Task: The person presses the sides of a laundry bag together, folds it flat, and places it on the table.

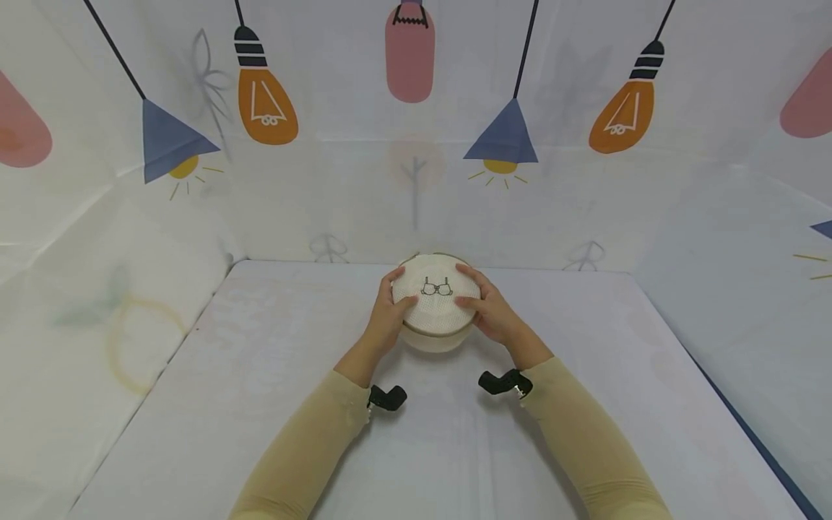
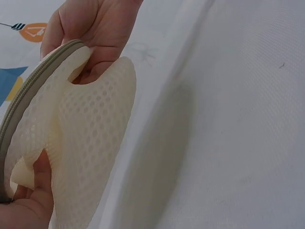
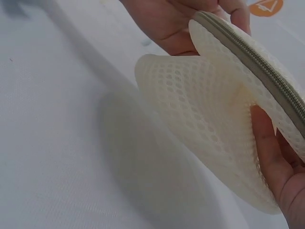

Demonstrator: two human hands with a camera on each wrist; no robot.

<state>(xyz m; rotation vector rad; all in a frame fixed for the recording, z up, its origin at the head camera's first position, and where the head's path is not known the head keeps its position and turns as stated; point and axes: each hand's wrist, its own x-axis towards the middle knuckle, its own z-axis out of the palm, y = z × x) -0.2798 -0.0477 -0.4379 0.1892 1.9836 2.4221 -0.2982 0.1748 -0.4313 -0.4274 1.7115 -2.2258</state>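
Both hands hold a round cream mesh laundry bag point(image 1: 435, 314) above the table, its shadow apart from it in the wrist views. Small dark line art resembling a bra or glasses is printed on its face. An olive-grey zip point(image 2: 33, 81) runs round the rim. My left hand point(image 1: 388, 312) grips the left side, thumb on the printed face; my right hand point(image 1: 492, 312) mirrors it on the right. Seen from the wrists, fingers point(image 3: 269, 143) push into the soft mesh underside point(image 3: 186, 95), which bulges and folds between the hands.
A white cloth covers the table point(image 1: 292, 347), and pale printed sheets point(image 1: 338, 108) with lamps and bulbs hang behind it and along both sides. Each sleeved wrist bears a small black camera mount point(image 1: 388, 397).
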